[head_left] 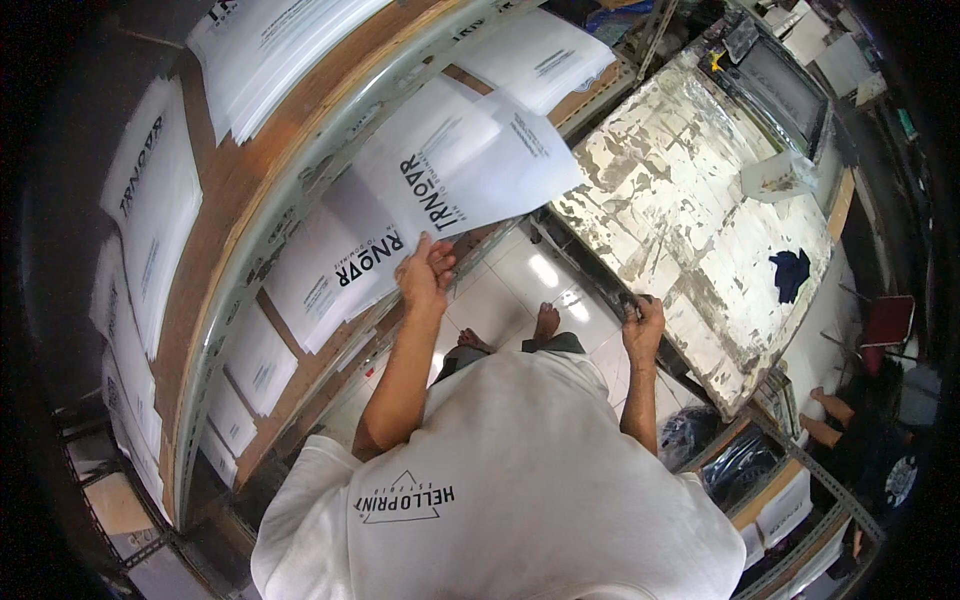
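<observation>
My left hand (425, 272) is closed at the near edge of a thin white printed sheet (510, 170), pinching its corner. The sheet curves up off a stack of similar sheets (350, 235) on the wooden shelf, and its far end reaches toward the worktable. Through it, the prints beneath show faintly. My right hand (643, 325) is curled over the near left edge of the worktable (680, 210), whose pale top is flaking and stained. Part of the fingers is hidden by the edge.
More stacks of printed sheets (155, 215) lie on the upper and lower shelves at left. On the table are a dark cloth (790, 275), a clear container (775, 178) and a framed screen (775, 80). Another person's legs (825, 415) show at right, near a red stool (888, 322).
</observation>
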